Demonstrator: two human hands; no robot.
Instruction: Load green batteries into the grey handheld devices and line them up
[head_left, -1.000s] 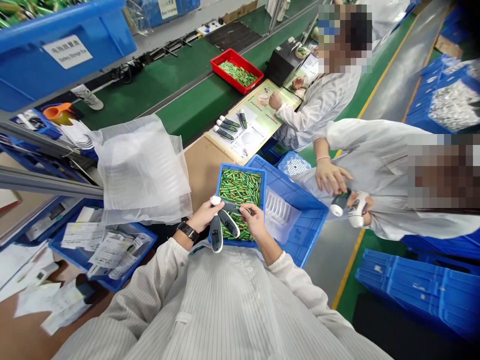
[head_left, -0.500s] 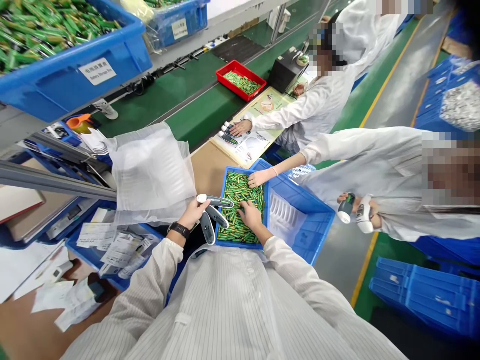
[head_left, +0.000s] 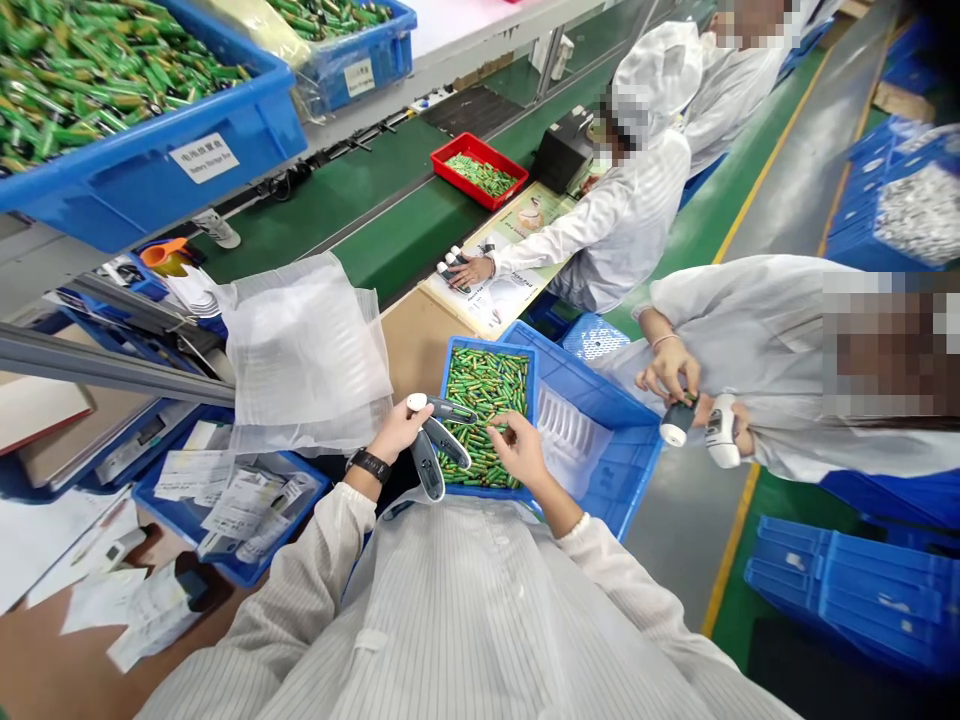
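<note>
My left hand (head_left: 403,432) is closed round the white ends of three handheld devices (head_left: 429,468) with dark grey bodies, fanned out beside the battery bin. Their lower ends reach over the left rim of the blue bin (head_left: 537,385), which is full of green and gold batteries (head_left: 480,380). Over the right part of that bin is my right hand (head_left: 523,450), thumb and fingers pinched together. A small green battery seems to be at its fingertips, though it blends with those beneath.
Right of the bin stands a larger blue crate (head_left: 637,455) with a white ribbed tray (head_left: 574,430). A co-worker's hand (head_left: 671,365) touches a dark, white-capped device. Clear plastic sheeting (head_left: 304,350) lies left. A large blue battery box (head_left: 247,110) overhangs at upper left.
My right hand has risen from among the batteries, its fingers now pinched. My left hand with the devices has shifted slightly right. The co-worker's hand has left the bin for the device.
</note>
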